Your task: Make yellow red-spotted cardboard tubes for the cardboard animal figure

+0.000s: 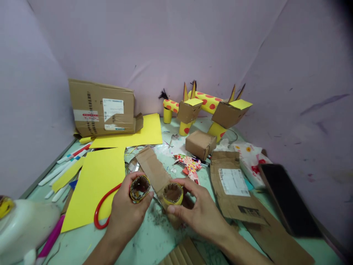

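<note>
The fingers of our left hand (131,206) were curled around a short yellow-wrapped tube (140,188), its corrugated rim turned up toward us; the fingers of our right hand (194,204) gripped a second yellow tube (173,194) by its sides, near the first but apart from it; both tubes were in front of the small cardboard box (200,144) and to its left; a cardboard strip (153,166) lay partly beneath our right hand, also left of the box; just before the box we had a flowered-paper piece (190,165); behind it stood two spotted animal figures (190,111); right of it lay a labelled cardboard piece (231,186) and, farther right, a dark phone (288,200); well left of it were a yellow sheet (97,180) and a red loop (97,213), on our pale green table (138,246).
</note>
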`<state>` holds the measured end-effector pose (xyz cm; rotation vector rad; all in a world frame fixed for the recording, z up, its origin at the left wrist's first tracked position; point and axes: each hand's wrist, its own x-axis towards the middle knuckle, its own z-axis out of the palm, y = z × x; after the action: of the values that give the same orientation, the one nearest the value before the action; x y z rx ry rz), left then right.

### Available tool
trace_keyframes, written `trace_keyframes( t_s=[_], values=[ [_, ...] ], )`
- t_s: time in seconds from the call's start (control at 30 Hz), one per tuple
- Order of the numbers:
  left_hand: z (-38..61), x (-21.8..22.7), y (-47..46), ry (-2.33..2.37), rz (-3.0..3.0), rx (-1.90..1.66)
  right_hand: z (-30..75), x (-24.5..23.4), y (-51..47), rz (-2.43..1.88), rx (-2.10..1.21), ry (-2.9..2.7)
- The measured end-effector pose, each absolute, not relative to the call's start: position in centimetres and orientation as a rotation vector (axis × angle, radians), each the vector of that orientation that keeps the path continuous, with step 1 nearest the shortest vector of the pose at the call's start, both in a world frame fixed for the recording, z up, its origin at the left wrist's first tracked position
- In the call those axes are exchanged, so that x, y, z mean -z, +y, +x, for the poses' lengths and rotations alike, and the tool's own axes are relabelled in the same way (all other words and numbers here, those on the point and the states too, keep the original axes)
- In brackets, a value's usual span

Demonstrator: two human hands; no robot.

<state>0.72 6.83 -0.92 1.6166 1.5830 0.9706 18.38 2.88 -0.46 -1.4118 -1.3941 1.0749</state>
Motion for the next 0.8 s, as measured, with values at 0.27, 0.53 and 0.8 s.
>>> trace_keyframes(
  t_s=[0.27, 0.53, 0.8],
  values=[
    [0.7, 0.39, 6.57, 1.336, 1.495, -0.978, 18.43, 0.88, 2.92, -0.982, -1.636, -0.771],
    [0.72, 1.01, 6.26, 1.084, 1.196, -1.001, 18.14, 0.82, 3.3, -0.777, -1.829, -0.235],
    [0.75, 0.57, 6.22, 1.334, 1.578, -0.908, 18.15, 0.94, 3.43, -0.713, -1.894, -0.197]
  ],
)
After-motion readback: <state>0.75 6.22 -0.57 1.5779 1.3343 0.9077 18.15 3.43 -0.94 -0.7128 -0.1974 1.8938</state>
